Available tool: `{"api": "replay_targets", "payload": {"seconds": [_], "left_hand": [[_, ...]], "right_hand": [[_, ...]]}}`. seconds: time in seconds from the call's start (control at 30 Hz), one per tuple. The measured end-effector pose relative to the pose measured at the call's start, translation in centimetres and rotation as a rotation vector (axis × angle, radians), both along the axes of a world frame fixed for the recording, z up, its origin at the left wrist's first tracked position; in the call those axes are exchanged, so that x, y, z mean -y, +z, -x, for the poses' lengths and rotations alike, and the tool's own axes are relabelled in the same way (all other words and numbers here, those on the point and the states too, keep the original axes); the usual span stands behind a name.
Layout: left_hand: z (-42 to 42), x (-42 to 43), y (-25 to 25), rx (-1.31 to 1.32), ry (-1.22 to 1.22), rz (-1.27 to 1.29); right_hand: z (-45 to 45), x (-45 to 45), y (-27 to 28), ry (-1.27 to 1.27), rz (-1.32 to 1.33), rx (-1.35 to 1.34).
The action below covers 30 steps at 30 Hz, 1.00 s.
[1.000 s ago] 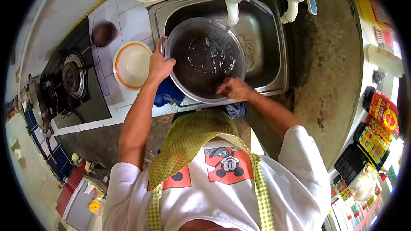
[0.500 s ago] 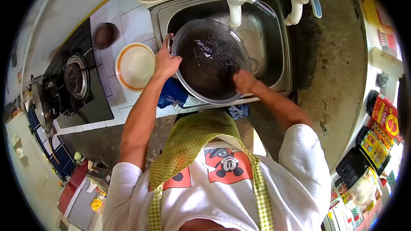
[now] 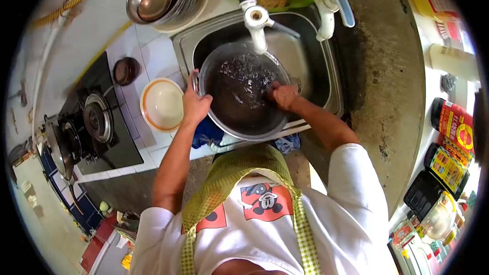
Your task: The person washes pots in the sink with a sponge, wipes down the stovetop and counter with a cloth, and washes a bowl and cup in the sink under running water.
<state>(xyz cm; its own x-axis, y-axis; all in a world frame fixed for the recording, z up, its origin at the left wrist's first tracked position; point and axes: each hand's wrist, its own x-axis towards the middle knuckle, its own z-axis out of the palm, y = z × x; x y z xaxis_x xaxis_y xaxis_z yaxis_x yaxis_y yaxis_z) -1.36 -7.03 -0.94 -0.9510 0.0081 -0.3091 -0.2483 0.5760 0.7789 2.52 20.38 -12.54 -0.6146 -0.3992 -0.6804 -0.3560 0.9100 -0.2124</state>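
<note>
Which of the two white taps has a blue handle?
The tap on the right, by the sink's edge; the other tap, nearer the pot, shows no blue.

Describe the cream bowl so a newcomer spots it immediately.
Find the steel sink, then the tiled counter between it and the black stove. The bowl sits there. Unlike the small dark container nearby, it is cream with an orange band.

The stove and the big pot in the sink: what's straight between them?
The white bowl with the orange ring, then the left hand on the pot; the head view shows both.
</note>
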Motion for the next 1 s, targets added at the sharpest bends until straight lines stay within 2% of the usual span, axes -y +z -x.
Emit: {"api": "replay_targets", "payload": {"seconds": [0.03, 0.1, 0.17, 0.23, 0.33, 0.4, 0.47, 0.5, 0.57, 0.6, 0.63, 0.67, 0.7, 0.77, 0.8, 0.87, 0.9, 0.93, 0.97, 1.0], "left_hand": [[0.3, -0.7, 0.8, 0.028, 0.009, 0.032], [0.5, -0.5, 0.6, -0.02, -0.021, 0.084], [0.6, -0.9, 0.9, 0.054, -0.01, 0.049], [0.7, -1.1, 1.0, -0.011, -0.032, 0.064], [0.1, -1.1, 1.3, -0.007, 0.016, 0.05], [0.1, -1.3, 0.8, -0.021, 0.014, 0.027], [0.1, -1.1, -0.4, -0.047, 0.021, 0.001], [0.0, -0.6, -1.4, -0.047, 0.025, -0.014], [-0.1, -0.7, -1.5, -0.049, 0.035, -0.027], [0.0, -1.2, -0.7, -0.032, 0.026, 0.052], [0.2, -1.4, -0.2, -0.015, 0.018, 0.131], [0.2, -1.1, -0.7, -0.022, 0.012, 0.094], [0.3, -1.0, -0.3, -0.028, 0.015, 0.099], [0.6, -1.2, 0.9, 0.046, 0.013, 0.144], [0.7, -1.1, 0.9, 0.06, 0.012, 0.166], [0.5, -0.6, -0.2, 0.03, 0.004, 0.17], [0.4, -0.6, -0.5, 0.012, -0.011, 0.161], [0.8, -1.1, 1.0, 0.065, -0.012, 0.204], [0.9, -1.0, 0.5, 0.058, -0.018, 0.2], [0.8, -0.6, 0.0, 0.036, -0.011, 0.14]], "right_hand": [[1.6, -0.4, -1.0, -0.01, 0.0, -0.024], [4.3, -0.2, -2.0, -0.028, 0.348, -0.641], [6.9, 1.0, -1.9, -0.007, 0.406, -0.731], [8.3, 1.5, -1.6, 0.015, 0.468, -0.806], [6.1, 2.0, -3.4, -0.086, 0.389, -0.756], [3.6, 0.8, -7.3, -0.4, 0.26, -0.31], [0.5, 1.7, -1.0, -0.66, 0.165, 0.072], [-0.2, 1.2, -3.8, -0.231, 0.31, 0.382], [-2.0, 2.8, -1.7, -0.012, 0.397, 0.538], [-3.1, 6.0, 3.9, -0.232, 0.356, 0.392], [-3.7, 8.0, 1.1, -0.285, 0.543, 0.477], [-3.2, 9.2, 2.0, -0.308, 0.723, 0.477], [-1.9, 10.3, 3.8, -0.357, 0.769, 0.501], [-1.0, 12.2, -1.3, -0.264, 0.943, 0.165], [0.3, 12.0, -2.5, -0.258, 0.951, 0.16], [3.2, 10.8, -4.2, -0.181, 0.809, -0.191], [3.9, 10.0, -4.1, -0.185, 0.813, -0.195], [4.4, 9.0, -3.3, -0.242, 0.665, -0.166], [4.8, 7.9, -2.8, -0.298, 0.509, -0.142], [4.7, 7.2, -2.8, -0.298, 0.507, -0.145]]}}
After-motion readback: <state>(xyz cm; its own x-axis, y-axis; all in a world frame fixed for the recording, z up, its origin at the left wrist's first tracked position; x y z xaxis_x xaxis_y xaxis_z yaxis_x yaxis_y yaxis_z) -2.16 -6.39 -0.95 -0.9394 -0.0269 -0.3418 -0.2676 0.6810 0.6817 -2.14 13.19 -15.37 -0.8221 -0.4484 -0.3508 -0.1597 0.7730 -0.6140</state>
